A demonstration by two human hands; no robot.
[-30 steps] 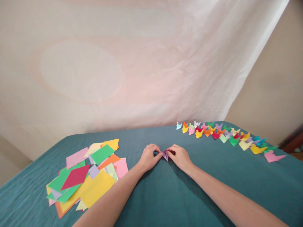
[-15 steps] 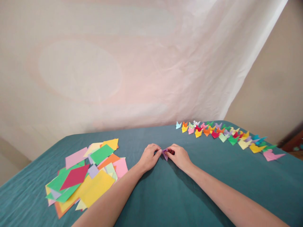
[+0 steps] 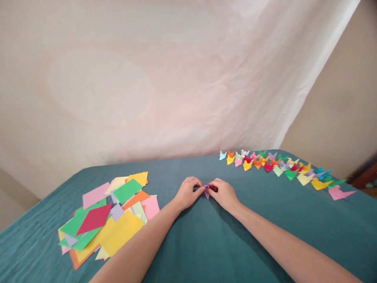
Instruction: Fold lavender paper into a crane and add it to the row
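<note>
A small folded purple paper piece [image 3: 206,191] sits between my two hands on the teal tablecloth [image 3: 206,243]. My left hand [image 3: 187,193] pinches its left side with curled fingers. On the other side my right hand [image 3: 224,193] pinches it too, fingertips pressed together. Most of the paper is hidden by the fingers; only a purple point shows below them.
A loose heap of coloured paper sheets [image 3: 107,214] lies at the left. Rows of several small folded paper cranes [image 3: 279,167] run along the table's far right, ending with a pink crane [image 3: 338,193]. A pale cloth backdrop [image 3: 147,78] hangs behind the table.
Both hands have closed in on the purple paper, so less of it shows. The hands stay in the same spot on the cloth.
</note>
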